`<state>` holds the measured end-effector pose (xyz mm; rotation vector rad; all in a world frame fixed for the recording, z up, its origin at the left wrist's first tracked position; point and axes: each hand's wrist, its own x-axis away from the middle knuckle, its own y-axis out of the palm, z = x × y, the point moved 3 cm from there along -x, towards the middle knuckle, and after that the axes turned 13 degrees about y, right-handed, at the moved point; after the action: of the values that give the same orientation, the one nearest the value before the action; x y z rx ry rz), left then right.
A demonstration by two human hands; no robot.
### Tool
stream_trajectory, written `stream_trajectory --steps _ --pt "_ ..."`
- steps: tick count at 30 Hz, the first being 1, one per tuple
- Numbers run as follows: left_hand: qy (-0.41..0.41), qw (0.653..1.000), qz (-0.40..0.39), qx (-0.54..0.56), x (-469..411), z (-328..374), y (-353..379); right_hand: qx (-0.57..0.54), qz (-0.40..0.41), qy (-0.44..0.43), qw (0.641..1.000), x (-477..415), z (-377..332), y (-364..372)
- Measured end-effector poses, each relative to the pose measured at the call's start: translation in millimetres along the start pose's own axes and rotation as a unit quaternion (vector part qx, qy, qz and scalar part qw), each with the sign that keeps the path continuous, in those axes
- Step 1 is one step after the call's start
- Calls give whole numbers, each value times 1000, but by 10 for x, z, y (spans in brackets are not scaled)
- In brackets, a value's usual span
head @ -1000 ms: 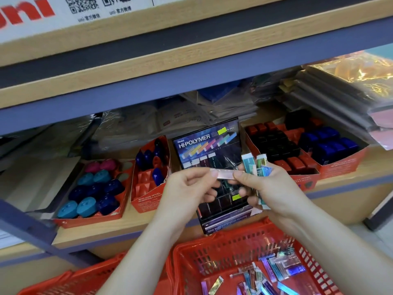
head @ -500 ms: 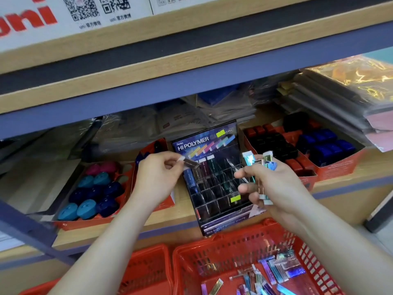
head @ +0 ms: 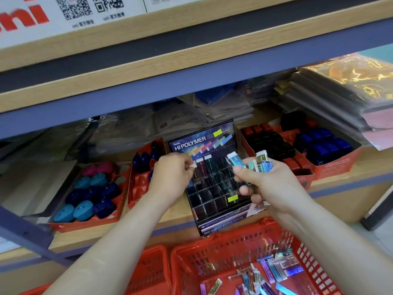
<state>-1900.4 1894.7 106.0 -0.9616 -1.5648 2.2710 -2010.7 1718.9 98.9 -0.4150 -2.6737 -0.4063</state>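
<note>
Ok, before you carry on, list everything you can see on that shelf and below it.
display box: one, black, HI-POLYMER header, shelf middle
standing erasers: a few, dark red and green, display box's back row
slim eraser: one, white end showing, at that back row
eraser bunch: several, teal, blue, green, over the display box
wide tray: one, red, shelf left, blue, teal and pink rounded pieces
narrow tray: one, red, left of display box
right trays: apparently two, red, black and blue blocks
right basket: one, red, below shelf
loose erasers: many, iridescent, in right basket
left basket: one, red, beside it
left hand: pinches slim eraser
right hand: grips eraser bunch
</note>
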Motion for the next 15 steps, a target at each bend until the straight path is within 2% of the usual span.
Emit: stream_trajectory --steps 5,7,8,9,11,12,13,15 --pt "-2 999 -7 -38 -7 40 23 10 -12 5 1000 -39 25 23" --pt "-26 999 15 10 7 89 -36 15 -35 11 999 -38 36 42" --pt "-49 995 27 80 23 127 -79 20 -44 13 999 -35 43 51" --pt "-75 979 31 185 46 173 -116 27 -51 13 998 -37 52 57" --pt "-127 898 2 421 112 312 -177 37 -56 9 998 -45 59 62" --pt "-135 863 -18 486 145 383 -207 41 -58 8 997 -50 60 64" --pt "-131 853 -30 505 171 431 -232 44 -60 7 997 -53 64 70" --pt "-129 858 -22 497 206 466 -264 46 -69 6 997 -39 65 95"
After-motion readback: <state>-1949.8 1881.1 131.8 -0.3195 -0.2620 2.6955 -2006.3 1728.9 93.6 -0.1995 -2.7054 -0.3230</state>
